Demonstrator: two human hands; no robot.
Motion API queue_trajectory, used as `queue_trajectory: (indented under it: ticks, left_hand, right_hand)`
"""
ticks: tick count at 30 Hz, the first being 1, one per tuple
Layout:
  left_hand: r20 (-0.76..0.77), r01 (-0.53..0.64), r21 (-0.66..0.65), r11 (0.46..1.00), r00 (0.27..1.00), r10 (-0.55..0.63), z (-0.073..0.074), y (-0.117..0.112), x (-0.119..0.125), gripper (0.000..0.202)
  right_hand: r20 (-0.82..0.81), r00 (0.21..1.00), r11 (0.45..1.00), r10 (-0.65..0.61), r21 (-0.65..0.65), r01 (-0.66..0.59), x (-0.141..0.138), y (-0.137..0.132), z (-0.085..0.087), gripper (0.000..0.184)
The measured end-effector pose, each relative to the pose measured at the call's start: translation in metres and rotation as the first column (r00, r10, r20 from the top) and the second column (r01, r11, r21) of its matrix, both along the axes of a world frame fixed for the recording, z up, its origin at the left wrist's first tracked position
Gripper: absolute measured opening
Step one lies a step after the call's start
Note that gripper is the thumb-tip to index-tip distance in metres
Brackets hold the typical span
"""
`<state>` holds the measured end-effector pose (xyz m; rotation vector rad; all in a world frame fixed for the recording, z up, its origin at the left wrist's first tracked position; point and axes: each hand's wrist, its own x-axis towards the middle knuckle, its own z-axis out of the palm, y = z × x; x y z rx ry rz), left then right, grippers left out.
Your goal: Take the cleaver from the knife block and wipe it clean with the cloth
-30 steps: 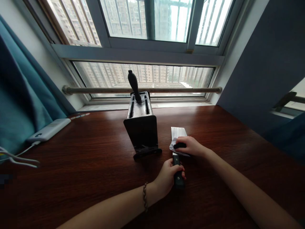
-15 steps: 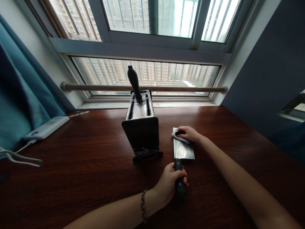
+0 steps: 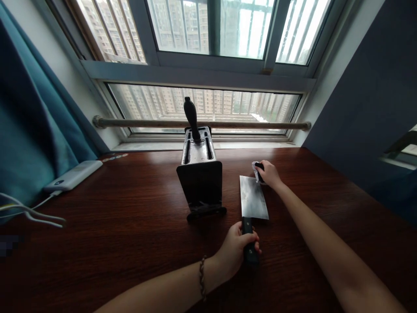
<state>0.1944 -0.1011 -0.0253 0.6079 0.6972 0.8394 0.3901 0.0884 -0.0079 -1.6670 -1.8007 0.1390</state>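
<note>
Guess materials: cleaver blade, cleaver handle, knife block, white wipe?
Blade: metal, probably steel, satin; grey with soft sheen.
Handle: black plastic or wood, unclear; dull, with bright rivets.
Knife block: top likely metal, reflective; smooth black front possibly plastic.
Wipe: crumpled, matte; fabric or paper, can't tell.

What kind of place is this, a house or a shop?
Probably a room in a home: there's a blue curtain beside a big window, a wooden tabletop in front of it, and tall buildings outside.
</note>
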Motion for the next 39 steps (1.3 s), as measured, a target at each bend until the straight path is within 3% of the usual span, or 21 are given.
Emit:
queue_trajectory:
  ticks: [5,10,15,20,24,26,29,31,33,35,39]
  left_hand:
    - [0.015,0.045,0.015,0.999,0.999,-0.045,0.006,-0.002,-0.002,0.028]
    - [0.046,0.066,-0.023,0.998,0.997,-0.064,0.018,-0.002,-0.006,0.036]
    - [0.074,-0.017,-0.050,0.999,0.997,0.021,0.024,0.000,-0.014,0.032]
    - [0.119,0.008,-0.143,0.990,0.993,0.009,0.022,0.005,-0.018,0.015]
    - [0.130,0.040,-0.193,0.980,0.991,-0.015,0.021,0.009,-0.021,0.014]
    - [0.129,0.054,-0.210,0.976,0.991,-0.027,0.021,0.010,-0.021,0.015]
    - [0.132,0.080,-0.221,0.972,0.990,-0.052,0.022,0.011,-0.021,0.018]
    - [0.136,0.096,-0.219,0.971,0.988,-0.067,0.021,0.011,-0.021,0.020]
    - [0.139,0.111,-0.209,0.972,0.987,-0.082,0.020,0.010,-0.021,0.022]
    - [0.138,0.120,-0.196,0.973,0.986,-0.094,0.019,0.009,-0.021,0.023]
    - [0.132,0.145,-0.180,0.973,0.984,-0.122,0.020,0.009,-0.022,0.023]
  right_hand:
    - [-0.208,0.978,0.997,0.037,0.080,-0.020,0.011,-0.047,0.026,0.027]
    - [-0.436,0.898,0.995,0.063,0.092,-0.026,0.021,-0.085,0.039,0.035]
    - [-0.553,0.824,0.993,0.119,0.066,-0.099,0.021,-0.094,0.043,0.034]
    - [-0.586,0.798,0.988,0.144,0.034,-0.154,0.021,-0.091,0.038,0.033]
    - [-0.571,0.793,0.969,0.213,0.023,-0.244,0.018,-0.095,0.040,0.029]
    - [-0.528,0.774,0.921,0.350,0.043,-0.387,0.010,-0.100,0.043,0.023]
    - [-0.473,0.677,0.778,0.565,0.031,-0.627,-0.008,-0.107,0.041,0.014]
    - [-0.481,0.597,0.687,0.642,0.016,-0.726,-0.022,-0.110,0.035,0.011]
    - [-0.499,0.545,0.642,0.674,0.029,-0.767,-0.033,-0.111,0.027,0.010]
    - [-0.502,0.562,0.669,0.658,0.048,-0.741,-0.038,-0.110,0.021,0.011]
    - [-0.482,0.703,0.830,0.522,0.097,-0.550,-0.034,-0.103,0.014,0.010]
